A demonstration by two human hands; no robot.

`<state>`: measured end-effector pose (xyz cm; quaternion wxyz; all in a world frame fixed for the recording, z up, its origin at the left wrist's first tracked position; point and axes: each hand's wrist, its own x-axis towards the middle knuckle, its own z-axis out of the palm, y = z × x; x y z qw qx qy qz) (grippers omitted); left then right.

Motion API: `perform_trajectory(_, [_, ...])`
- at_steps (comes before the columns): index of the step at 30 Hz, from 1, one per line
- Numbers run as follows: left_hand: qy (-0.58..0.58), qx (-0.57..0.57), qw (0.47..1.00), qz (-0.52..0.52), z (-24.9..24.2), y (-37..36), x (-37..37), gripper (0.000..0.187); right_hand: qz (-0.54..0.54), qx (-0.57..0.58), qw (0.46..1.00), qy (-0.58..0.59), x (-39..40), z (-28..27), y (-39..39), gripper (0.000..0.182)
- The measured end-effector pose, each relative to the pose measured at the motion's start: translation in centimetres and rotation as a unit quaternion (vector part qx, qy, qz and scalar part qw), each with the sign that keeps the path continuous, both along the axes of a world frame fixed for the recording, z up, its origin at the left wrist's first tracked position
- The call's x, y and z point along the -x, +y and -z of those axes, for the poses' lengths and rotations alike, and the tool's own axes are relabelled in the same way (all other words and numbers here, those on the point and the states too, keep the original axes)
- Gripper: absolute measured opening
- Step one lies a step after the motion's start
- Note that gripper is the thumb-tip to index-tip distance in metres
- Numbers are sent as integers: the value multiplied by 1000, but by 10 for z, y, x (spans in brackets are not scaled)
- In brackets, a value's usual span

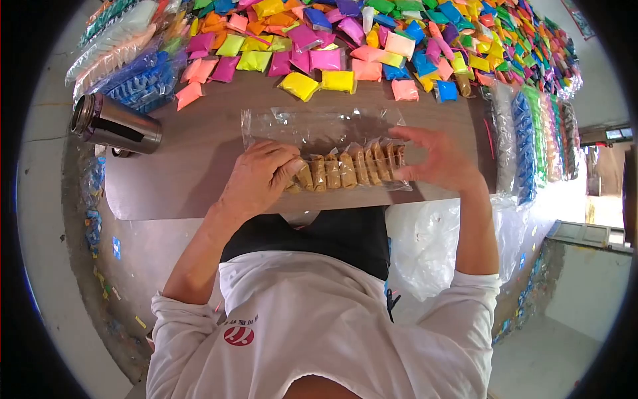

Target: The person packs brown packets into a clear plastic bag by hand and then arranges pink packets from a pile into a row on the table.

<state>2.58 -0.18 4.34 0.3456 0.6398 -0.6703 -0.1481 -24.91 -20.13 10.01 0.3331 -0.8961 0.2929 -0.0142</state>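
Observation:
A clear plastic bag [306,126] lies flat near the table's front edge, its upper part loose and wrinkled. Inside it, small brown packets [347,170] stand side by side in a row. My left hand [262,173] is closed over the left end of the row, thumb and fingers curled on bag and packets. At the other end, my right hand [438,159] has thumb and fingers spread apart, the fingertips right by the bag's edge and the last packets.
A large heap of colourful packets [327,60] covers the back of the table [199,153]. On the left lie a steel flask [126,124] and filled bags of blue packets [143,83]. More filled bags [525,146] line the right edge. Clear plastic sheeting [425,246] hangs below.

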Motion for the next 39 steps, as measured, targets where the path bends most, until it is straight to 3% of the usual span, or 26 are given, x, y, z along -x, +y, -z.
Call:
perform_trajectory(3, [2,-8,1000,-1,-1,0,0,20,-15,29,999,-34,-6,10,12,60])
perform_trajectory(6, [-5,-3,1000,-4,0,-1,1,20,16,-76,994,82,-13,11,7,68])
perform_trajectory(9, [2,-3,1000,-7,-2,-1,2,20,4,-72,995,66,-13,15,4,67])
perform_trajectory(12, [11,-7,1000,-11,0,0,2,21,-52,176,979,-92,-16,24,10,57])
perform_trajectory(15, [8,-3,1000,-10,1,0,2,22,-62,158,983,-71,-30,17,19,65])
perform_trajectory(18, [5,0,1000,-5,-1,0,2,22,-73,-98,982,145,-45,12,9,82])
perform_trajectory(21, [8,5,1000,-8,0,0,3,22,-57,-117,987,91,-39,18,7,79])
perform_trajectory(24, [11,6,1000,-9,2,0,3,21,-101,7,991,-84,-43,26,13,59])
perform_trajectory(27, [10,4,1000,-8,1,1,4,21,-91,-13,996,8,-55,8,25,55])
perform_trajectory(30, [4,-7,1000,-4,-2,1,4,21,-93,-115,981,125,-67,8,20,61])
perform_trajectory(33, [6,-15,1000,-8,-4,0,4,21,-111,-68,990,62,-57,17,15,59])
perform_trajectory(36, [14,-2,1000,-17,1,3,6,22,-6,-47,996,-74,-33,7,8,53])
perform_trajectory(39, [5,3,1000,-16,3,1,5,23,47,-47,990,-124,-6,-2,-5,51])
